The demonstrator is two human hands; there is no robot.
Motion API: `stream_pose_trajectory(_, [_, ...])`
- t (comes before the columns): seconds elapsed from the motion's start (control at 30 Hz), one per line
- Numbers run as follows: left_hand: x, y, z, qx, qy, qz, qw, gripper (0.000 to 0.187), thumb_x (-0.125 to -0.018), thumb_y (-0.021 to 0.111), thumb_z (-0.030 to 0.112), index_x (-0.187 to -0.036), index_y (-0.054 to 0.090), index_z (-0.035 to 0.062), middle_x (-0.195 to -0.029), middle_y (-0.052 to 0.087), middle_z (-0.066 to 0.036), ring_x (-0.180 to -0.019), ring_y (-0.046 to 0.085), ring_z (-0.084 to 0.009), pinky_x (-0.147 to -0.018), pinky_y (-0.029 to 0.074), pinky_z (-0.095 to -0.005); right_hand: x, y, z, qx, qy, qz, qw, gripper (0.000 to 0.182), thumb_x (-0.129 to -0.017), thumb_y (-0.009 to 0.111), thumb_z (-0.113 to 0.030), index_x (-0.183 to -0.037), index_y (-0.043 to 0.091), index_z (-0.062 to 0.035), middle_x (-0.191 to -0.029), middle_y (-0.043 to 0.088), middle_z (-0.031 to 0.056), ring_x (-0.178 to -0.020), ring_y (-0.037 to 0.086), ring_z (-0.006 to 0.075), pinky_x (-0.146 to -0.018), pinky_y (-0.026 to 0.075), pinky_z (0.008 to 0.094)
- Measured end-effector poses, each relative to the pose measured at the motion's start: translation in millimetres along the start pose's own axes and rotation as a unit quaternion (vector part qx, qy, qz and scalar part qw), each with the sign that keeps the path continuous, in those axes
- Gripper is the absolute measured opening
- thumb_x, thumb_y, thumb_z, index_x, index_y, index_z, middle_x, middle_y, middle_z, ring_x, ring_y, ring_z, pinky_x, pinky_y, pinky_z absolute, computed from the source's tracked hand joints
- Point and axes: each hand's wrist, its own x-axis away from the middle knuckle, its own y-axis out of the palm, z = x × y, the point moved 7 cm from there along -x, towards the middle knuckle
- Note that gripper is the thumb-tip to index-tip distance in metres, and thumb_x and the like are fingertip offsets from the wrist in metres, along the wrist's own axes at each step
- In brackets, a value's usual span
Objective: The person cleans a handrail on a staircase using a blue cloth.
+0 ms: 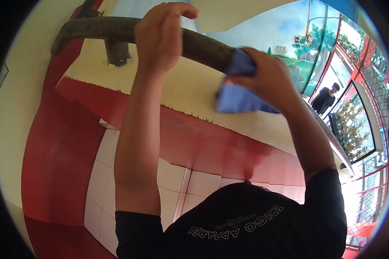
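Note:
A dark, worn handrail (203,48) curves across the top of the view. My left hand (162,36) lies over it with the fingers bent across its top; part of the grip is hidden behind the hand. Farther right along the rail, my right hand (268,75) is closed round a blue cloth (240,97). The cloth is pressed against the rail and its loose part hangs below, blurred by motion.
A bracket (116,52) joins the rail to a cream and red wall (190,93). White floor tiles (101,181) lie below. At right are a painted mural (302,64), a person in black (324,100) and a red metal grille (369,56).

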Motion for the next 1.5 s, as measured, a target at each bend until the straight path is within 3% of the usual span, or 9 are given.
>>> stream_pose_trajectory(0.07, [8.8, -13.8, -10.4, 0.185, -0.101, 0.092, 0.973, 0.029, -0.097, 0.052, 0.022, -0.089, 0.068, -0.0011, -0.083, 0.07, -0.008, -0.081, 0.066, -0.016, -0.078, 0.051, -0.0318, -35.7, 10.3, -27.5, -0.046, 0.006, -0.052, 0.998, 0.073, -0.071, 0.08, -0.064, -0.119, 0.069, -0.0096, -0.104, 0.074, 0.0146, -0.102, 0.069, 0.034, -0.088, 0.053, 0.0431])
stream_pose_trajectory(0.2, [60.7, -15.9, 39.6, -0.232, -0.342, -0.026, 0.91, 0.039, -0.092, 0.07, 0.04, -0.091, 0.07, 0.0002, -0.088, 0.071, -0.012, -0.087, 0.068, -0.0217, -0.076, 0.051, -0.0336, -73.3, 17.8, -42.4, -0.126, -0.041, -0.084, 0.988, 0.078, -0.079, 0.073, -0.068, -0.126, 0.066, -0.0058, -0.111, 0.072, 0.0168, -0.104, 0.069, 0.0318, -0.092, 0.052, 0.0398])
stream_pose_trajectory(0.27, [82.7, -2.3, 36.6, -0.345, -0.303, -0.108, 0.882, 0.038, -0.087, 0.077, 0.038, -0.093, 0.07, 0.001, -0.091, 0.071, -0.013, -0.087, 0.069, -0.0235, -0.074, 0.052, -0.0346, -74.0, 23.1, -31.7, -0.184, -0.049, -0.133, 0.973, 0.076, -0.088, 0.067, -0.066, -0.133, 0.061, -0.0055, -0.117, 0.071, 0.0151, -0.106, 0.068, 0.0267, -0.095, 0.051, 0.0373])
stream_pose_trajectory(0.4, [102.5, 6.0, 22.0, -0.182, -0.501, -0.165, 0.83, 0.04, -0.082, 0.083, 0.034, -0.099, 0.067, 0.0017, -0.091, 0.072, -0.012, -0.08, 0.071, -0.0237, -0.068, 0.053, -0.0353, -77.8, 24.8, -9.9, -0.304, 0.012, -0.292, 0.906, 0.085, -0.097, 0.038, -0.074, -0.139, 0.057, -0.0022, -0.134, 0.061, 0.0202, -0.119, 0.063, 0.0266, -0.105, 0.048, 0.0369])
stream_pose_trajectory(0.5, [112.7, 2.1, 10.7, -0.087, -0.398, -0.025, 0.913, 0.046, -0.078, 0.086, 0.034, -0.103, 0.065, 0.0014, -0.083, 0.072, -0.011, -0.07, 0.069, -0.0218, -0.063, 0.053, -0.034, -95.7, 67.8, 32.6, -0.353, 0.094, -0.338, 0.867, 0.087, -0.097, 0.039, -0.075, -0.142, 0.055, -0.0027, -0.138, 0.059, 0.0205, -0.123, 0.062, 0.0273, -0.107, 0.047, 0.0373])
stream_pose_trajectory(0.77, [103.0, -2.0, 17.7, -0.063, -0.535, -0.101, 0.836, 0.044, -0.081, 0.084, 0.033, -0.103, 0.065, -0.0004, -0.079, 0.071, -0.009, -0.066, 0.066, -0.0152, -0.06, 0.051, -0.0298, -72.2, 85.2, 38.2, -0.425, 0.129, -0.423, 0.79, 0.086, -0.097, 0.039, -0.074, -0.146, 0.051, -0.0036, -0.141, 0.057, 0.0211, -0.123, 0.063, 0.0268, -0.101, 0.053, 0.0374])
stream_pose_trajectory(1.07, [97.5, -4.4, 42.5, 0.048, -0.54, -0.009, 0.841, 0.047, -0.09, 0.078, 0.02, -0.128, 0.057, 0.0025, -0.088, 0.071, -0.009, -0.076, 0.066, -0.0111, -0.065, 0.052, -0.0268, -95.0, 66.8, 65.5, -0.373, 0.056, -0.307, 0.874, 0.075, -0.099, 0.049, -0.065, -0.14, 0.055, -0.0021, -0.134, 0.061, 0.0188, -0.119, 0.064, 0.0252, -0.099, 0.054, 0.0377])
stream_pose_trajectory(1.17, [100.0, -10.3, 40.5, 0.019, -0.526, -0.031, 0.85, 0.061, -0.087, 0.08, 0.015, -0.138, 0.048, 0.0047, -0.09, 0.071, -0.011, -0.077, 0.067, -0.0124, -0.067, 0.053, -0.0275, -74.2, 76.6, 63.6, -0.507, 0.149, -0.39, 0.755, 0.081, -0.098, 0.048, -0.067, -0.143, 0.051, 0.0001, -0.138, 0.058, 0.0199, -0.122, 0.062, 0.0261, -0.101, 0.053, 0.0383])
stream_pose_trajectory(1.5, [107.4, -18.3, 42.8, -0.188, -0.582, -0.26, 0.748, 0.05, -0.087, 0.079, 0.026, -0.129, 0.059, 0.0061, -0.098, 0.073, -0.01, -0.077, 0.07, -0.0217, -0.068, 0.054, -0.0334, -76.1, 52.5, 67.5, -0.209, 0.076, -0.378, 0.899, 0.076, -0.098, 0.047, -0.067, -0.149, 0.049, -0.0111, -0.142, 0.057, 0.0141, -0.129, 0.055, 0.0286, -0.102, 0.046, 0.0428])
